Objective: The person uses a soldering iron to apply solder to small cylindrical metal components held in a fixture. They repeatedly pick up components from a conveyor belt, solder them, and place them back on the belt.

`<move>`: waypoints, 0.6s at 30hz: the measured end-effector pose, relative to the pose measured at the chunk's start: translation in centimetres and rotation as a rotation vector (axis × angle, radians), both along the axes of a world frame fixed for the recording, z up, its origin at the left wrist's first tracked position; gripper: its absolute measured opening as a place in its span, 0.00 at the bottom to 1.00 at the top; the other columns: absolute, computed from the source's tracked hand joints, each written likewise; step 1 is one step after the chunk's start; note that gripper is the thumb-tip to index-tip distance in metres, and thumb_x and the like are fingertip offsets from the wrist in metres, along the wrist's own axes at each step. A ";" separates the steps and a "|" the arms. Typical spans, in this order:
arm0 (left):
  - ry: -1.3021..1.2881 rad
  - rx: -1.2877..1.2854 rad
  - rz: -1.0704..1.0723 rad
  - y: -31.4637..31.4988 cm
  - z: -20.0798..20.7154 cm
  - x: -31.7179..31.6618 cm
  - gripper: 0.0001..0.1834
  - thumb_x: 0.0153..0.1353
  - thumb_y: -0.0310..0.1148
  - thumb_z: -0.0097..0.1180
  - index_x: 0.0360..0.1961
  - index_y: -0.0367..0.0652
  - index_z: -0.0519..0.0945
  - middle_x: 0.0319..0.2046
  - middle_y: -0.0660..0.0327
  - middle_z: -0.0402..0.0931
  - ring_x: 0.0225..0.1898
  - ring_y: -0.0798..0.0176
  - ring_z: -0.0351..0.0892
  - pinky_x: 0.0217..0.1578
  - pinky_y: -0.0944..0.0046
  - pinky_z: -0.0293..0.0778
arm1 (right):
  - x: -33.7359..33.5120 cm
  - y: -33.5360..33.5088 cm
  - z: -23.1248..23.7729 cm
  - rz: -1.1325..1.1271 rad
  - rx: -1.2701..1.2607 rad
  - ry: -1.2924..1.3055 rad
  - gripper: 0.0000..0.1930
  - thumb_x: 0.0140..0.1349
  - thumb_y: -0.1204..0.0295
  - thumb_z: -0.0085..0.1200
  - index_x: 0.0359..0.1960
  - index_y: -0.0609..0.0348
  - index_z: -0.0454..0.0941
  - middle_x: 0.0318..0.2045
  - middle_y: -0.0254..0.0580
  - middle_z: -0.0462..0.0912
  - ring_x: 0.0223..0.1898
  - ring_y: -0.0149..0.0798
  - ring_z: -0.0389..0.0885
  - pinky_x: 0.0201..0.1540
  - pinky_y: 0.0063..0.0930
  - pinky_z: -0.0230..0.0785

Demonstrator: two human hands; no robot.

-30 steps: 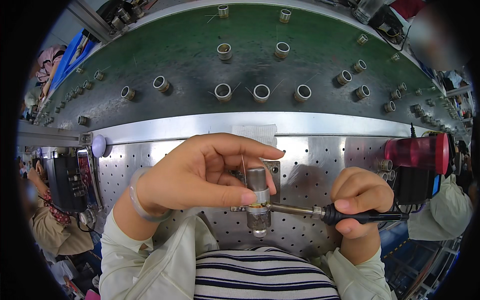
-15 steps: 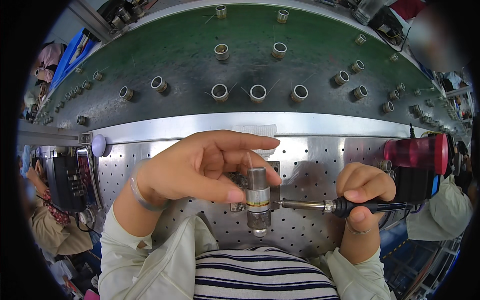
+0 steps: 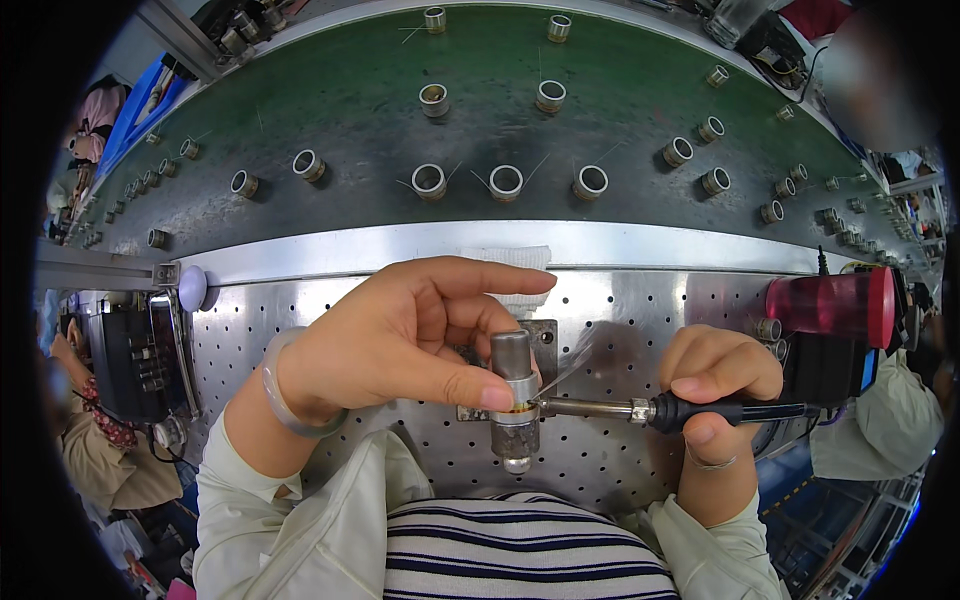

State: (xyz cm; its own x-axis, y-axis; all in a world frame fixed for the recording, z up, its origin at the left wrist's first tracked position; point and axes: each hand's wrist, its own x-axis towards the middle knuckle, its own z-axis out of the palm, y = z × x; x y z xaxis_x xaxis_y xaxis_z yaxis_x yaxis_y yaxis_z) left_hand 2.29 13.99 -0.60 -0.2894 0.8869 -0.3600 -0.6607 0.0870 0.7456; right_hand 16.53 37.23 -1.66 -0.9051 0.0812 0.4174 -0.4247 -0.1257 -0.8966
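Observation:
An upright metal cylinder stands in front of me, with a silver ring around its middle and a thin yellowish band below the ring's upper edge. My left hand closes on the ring, thumb in front and other fingers partly hidden behind; its index finger stretches out to the right above. In my right hand is a soldering iron with a black handle, held level. Its tip touches or nearly touches the ring's right side. A thin pale streak rises there, smoke or fine wire, I cannot tell which.
Beyond the perforated metal worktop runs a green belt carrying many small metal rings, some with fine wires. A pink cup lies at the right, near small metal rings. A black box stands left. Other people sit at both sides.
My left thumb has shifted right onto the ring, its fingers closing around it. The iron's tip has come left to the ring, and the pale streak has appeared. The belt's rings sit slightly further left.

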 end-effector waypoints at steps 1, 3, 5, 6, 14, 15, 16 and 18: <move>-0.003 -0.001 0.001 0.0 0.0 0.0 0.42 0.42 0.17 0.67 0.61 0.29 0.63 0.37 0.47 0.79 0.35 0.65 0.81 0.35 0.76 0.78 | 0.0 0.0 0.0 0.002 0.004 0.006 0.13 0.42 0.80 0.67 0.32 0.69 0.79 0.21 0.46 0.79 0.20 0.38 0.76 0.25 0.25 0.67; -0.008 -0.001 0.009 0.1 0.0 0.1 0.42 0.42 0.17 0.67 0.61 0.29 0.63 0.37 0.47 0.79 0.35 0.65 0.81 0.35 0.76 0.78 | -0.1 0.2 0.0 0.011 0.009 0.016 0.13 0.42 0.80 0.67 0.32 0.69 0.79 0.21 0.46 0.79 0.20 0.38 0.76 0.24 0.25 0.67; -0.013 0.002 0.010 0.0 0.0 0.1 0.42 0.43 0.17 0.67 0.62 0.29 0.63 0.37 0.47 0.79 0.35 0.66 0.81 0.35 0.76 0.78 | -0.2 0.2 0.0 0.025 0.012 0.023 0.13 0.42 0.80 0.67 0.31 0.69 0.79 0.21 0.46 0.79 0.20 0.38 0.76 0.24 0.25 0.67; -0.015 0.005 0.006 0.0 -0.1 0.0 0.42 0.43 0.17 0.67 0.62 0.29 0.62 0.37 0.47 0.79 0.35 0.66 0.81 0.35 0.76 0.78 | -0.2 0.2 -0.1 0.022 0.010 0.025 0.13 0.42 0.80 0.67 0.31 0.69 0.79 0.21 0.46 0.79 0.20 0.38 0.76 0.24 0.25 0.67; -0.001 0.018 -0.004 -0.1 -0.3 0.0 0.42 0.43 0.17 0.67 0.62 0.29 0.62 0.38 0.46 0.79 0.36 0.65 0.81 0.36 0.75 0.78 | -0.2 0.4 0.1 0.027 0.031 0.021 0.14 0.41 0.79 0.68 0.31 0.69 0.79 0.22 0.46 0.80 0.21 0.39 0.76 0.24 0.26 0.67; -0.004 0.019 -0.003 0.0 -0.3 0.1 0.42 0.43 0.17 0.67 0.62 0.29 0.62 0.38 0.46 0.79 0.36 0.65 0.81 0.36 0.75 0.78 | -0.2 0.4 0.1 0.027 0.029 0.022 0.14 0.41 0.79 0.68 0.31 0.69 0.79 0.21 0.46 0.80 0.21 0.39 0.76 0.24 0.26 0.67; -0.007 0.019 -0.002 0.0 -0.3 0.1 0.42 0.43 0.17 0.67 0.62 0.29 0.62 0.37 0.46 0.79 0.36 0.65 0.81 0.37 0.75 0.78 | -0.2 0.4 0.1 0.026 0.026 0.024 0.14 0.41 0.79 0.68 0.31 0.69 0.79 0.21 0.46 0.79 0.21 0.39 0.76 0.24 0.25 0.67; -0.008 0.018 -0.003 0.1 -0.3 0.1 0.42 0.44 0.17 0.67 0.62 0.29 0.62 0.37 0.46 0.79 0.36 0.65 0.81 0.37 0.75 0.78 | -0.2 0.4 0.1 0.030 0.033 0.029 0.14 0.41 0.79 0.69 0.31 0.68 0.79 0.21 0.46 0.79 0.21 0.39 0.76 0.24 0.25 0.67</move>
State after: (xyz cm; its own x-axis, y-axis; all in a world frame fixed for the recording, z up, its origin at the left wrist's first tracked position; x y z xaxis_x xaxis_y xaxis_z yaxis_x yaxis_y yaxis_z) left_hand 2.37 14.04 -0.87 -0.2842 0.8942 -0.3460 -0.6661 0.0754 0.7421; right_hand 16.34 37.67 -1.54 -0.8945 0.0401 0.4453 -0.4469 -0.1096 -0.8878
